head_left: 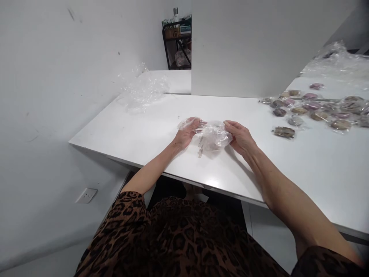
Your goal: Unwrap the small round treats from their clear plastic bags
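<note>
Between my hands, just above the white table [138, 130], is a crumpled clear plastic bag [215, 134]. My left hand [187, 132] grips its left side, with some of the film lying over the fingers. On the opposite side, my right hand [238, 134] pinches the bag's edge between thumb and fingers. Some small brownish bits show at the lower part of the plastic; I cannot make out whether they are inside it or behind it. To the right lies a small wrapped brown piece [284, 132], apart from my right hand.
Several individually wrapped pieces [313, 105] in pink, tan and grey spread over the right side, with more clear plastic [340, 65] behind. Loose clear film [144, 90] lies at the back left by the wall. A grey upright panel [248, 50] borders the table's back; a black shelf [177, 42] stands beyond.
</note>
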Tool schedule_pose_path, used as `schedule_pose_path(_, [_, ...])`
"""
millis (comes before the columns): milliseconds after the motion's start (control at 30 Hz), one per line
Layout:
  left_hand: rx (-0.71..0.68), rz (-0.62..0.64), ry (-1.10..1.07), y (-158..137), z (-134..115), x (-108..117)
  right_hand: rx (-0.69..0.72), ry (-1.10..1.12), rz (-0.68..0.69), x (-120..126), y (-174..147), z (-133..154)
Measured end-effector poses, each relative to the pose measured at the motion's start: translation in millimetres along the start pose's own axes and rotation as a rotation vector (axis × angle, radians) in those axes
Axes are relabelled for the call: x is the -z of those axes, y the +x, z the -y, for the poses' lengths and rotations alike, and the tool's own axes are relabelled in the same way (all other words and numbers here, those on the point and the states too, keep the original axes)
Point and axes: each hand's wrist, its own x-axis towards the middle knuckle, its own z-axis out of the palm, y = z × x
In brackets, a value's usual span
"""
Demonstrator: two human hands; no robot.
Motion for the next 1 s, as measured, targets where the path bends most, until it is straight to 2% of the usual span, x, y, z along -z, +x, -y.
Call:
schedule_pose_path(100, [0.036,-0.138,0.004,-1,-2,0,0.092,-0.066,-0.042,4,3,-2])
schedule_pose_path(167, [0.043,-0.185,0.028,-2,-3,-1,0.205,-0.175,0.022,4,-1,-1])
schedule_pose_path(233, [0.053,-0.201,0.009,-2,-6,-3,0.286,-0.324,0.157,0,-8,0])
schedule_pose_path(333, [0.049,-0.185,-0.108,-2,-10,-3,0.315,-0.492,0.318,-8,-17,-2])
schedule_pose_path(433, [-0.001,-0.136,-0.143,0,-10,0,0.293,-0.387,0.267,-12,-19,-8])
schedule_pose_path(567, [-0.035,-0.093,0.172,-1,3,7,0.209,-0.223,0.149,-8,-13,-9])
schedule_pose_path(633, [-0.024,-0.064,0.29,-3,9,7,0.189,-0.246,0.156,-9,-13,-8])
schedule_pose_path(800, [-0.05,0.009,0.367,-6,11,7,0.199,-0.393,0.277,-17,-21,-10])
schedule_pose_path(933, [-0.067,0.006,0.634,-6,13,9,0.281,-0.271,0.223,-17,-20,-10])
schedule_pose_path(1000, [-0.085,0.019,0.69,-9,13,8,0.263,-0.215,0.188,-13,-15,-8])
